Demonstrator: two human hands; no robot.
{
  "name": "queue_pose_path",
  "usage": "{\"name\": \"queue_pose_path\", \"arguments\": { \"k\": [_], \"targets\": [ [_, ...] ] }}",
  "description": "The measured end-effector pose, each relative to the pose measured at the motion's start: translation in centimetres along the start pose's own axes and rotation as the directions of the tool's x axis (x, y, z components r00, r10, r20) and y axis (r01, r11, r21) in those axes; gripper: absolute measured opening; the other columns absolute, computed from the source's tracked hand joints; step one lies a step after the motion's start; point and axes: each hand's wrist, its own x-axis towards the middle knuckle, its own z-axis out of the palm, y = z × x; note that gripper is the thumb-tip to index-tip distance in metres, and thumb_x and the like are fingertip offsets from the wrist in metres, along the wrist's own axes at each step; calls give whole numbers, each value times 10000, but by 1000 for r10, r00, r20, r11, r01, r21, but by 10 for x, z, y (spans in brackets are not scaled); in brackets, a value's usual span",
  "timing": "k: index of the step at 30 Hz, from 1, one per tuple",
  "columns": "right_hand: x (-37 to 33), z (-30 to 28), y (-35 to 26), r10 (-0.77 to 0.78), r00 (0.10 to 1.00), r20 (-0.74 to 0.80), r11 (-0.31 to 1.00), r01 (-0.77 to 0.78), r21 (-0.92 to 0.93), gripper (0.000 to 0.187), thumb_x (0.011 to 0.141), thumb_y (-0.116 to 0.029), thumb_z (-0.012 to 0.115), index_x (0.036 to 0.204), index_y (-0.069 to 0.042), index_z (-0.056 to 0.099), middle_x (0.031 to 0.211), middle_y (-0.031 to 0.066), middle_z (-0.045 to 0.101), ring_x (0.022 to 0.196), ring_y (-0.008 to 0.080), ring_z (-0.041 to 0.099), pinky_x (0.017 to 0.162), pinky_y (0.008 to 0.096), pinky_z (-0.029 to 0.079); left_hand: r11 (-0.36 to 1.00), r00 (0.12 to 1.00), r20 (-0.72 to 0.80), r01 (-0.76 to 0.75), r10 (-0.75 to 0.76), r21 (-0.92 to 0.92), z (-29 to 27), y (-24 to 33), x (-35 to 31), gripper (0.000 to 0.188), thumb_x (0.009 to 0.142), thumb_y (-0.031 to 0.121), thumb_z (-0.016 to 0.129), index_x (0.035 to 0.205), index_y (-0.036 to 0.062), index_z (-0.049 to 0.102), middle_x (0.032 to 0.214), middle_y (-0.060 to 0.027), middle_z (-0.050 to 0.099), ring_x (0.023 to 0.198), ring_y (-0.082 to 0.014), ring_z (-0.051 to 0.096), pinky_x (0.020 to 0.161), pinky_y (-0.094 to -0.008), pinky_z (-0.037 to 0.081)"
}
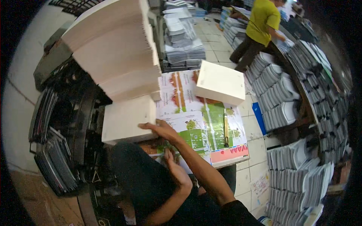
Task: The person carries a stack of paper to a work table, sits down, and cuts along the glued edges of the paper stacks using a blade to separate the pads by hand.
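Note:
A cream block of stacked paper [130,116] lies at the left end of a low table covered with printed sheets. My right hand [163,130] reaches across from the lower right and grips the block's near right corner, thumb over the top and fingers along the side. My left hand [175,167] is below it, at the table's near edge above my lap, fingers stretched out and holding nothing. A tall stack of cream paper [113,49] with uneven edges rises behind the block. Another cream paper block [220,81] sits at the table's far right.
A yellow utility knife [226,130] lies on the printed sheets [192,132]. Dark machinery [81,113] borders the left side. Several bundles of grey-edged paper [277,92] line the right, with more stacks [183,49] behind. A person in a yellow shirt [264,22] stands at the far right.

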Motion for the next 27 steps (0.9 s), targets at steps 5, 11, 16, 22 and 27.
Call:
{"name": "queue_pose_path", "arguments": {
  "k": [5,11,16,22,27],
  "targets": [
    [-49,-63,-45,-693,668,-272,712,575,-402,624,819,-344,875,1308,-6,684,1153,188,730,1016,327,708,870,416,560,931,960,278,-124,25,345,3,31,18,460,1074,268,556,1450,6,515,1436,-138,558,1374,-270,492,1197,-398,314],
    [-141,-265,-36,-462,172,-870,880,215,-425,331,1036,-289,629,1054,33,706,912,164,741,850,260,693,793,377,560,783,837,546,-306,-50,541,121,27,123,663,992,438,655,1421,-48,512,1385,-215,591,1312,-326,554,1137,-419,390],
    [-168,-204,29,-482,702,-524,670,-90,-737,498,839,-440,815,1075,-19,690,971,215,705,869,400,714,788,498,571,276,862,500,-502,85,819,172,-21,220,1004,858,743,650,1422,-82,556,1354,-297,636,1303,-390,596,1125,-465,429],
    [-218,-208,52,-345,584,-735,700,-363,-616,341,821,-300,832,979,-14,734,856,197,741,795,390,723,720,454,570,135,841,540,-534,-13,835,202,-28,214,1089,847,857,520,1310,-120,652,1301,-365,650,1295,-437,616,1089,-470,473],
    [-179,-247,24,-607,435,-666,705,-92,-703,397,858,-306,811,1066,25,747,996,220,765,943,360,747,841,436,575,231,787,614,-588,-58,775,200,-18,229,865,949,744,505,1044,-72,774,999,-341,737,1024,-442,715,922,-495,519]
  ]
}}
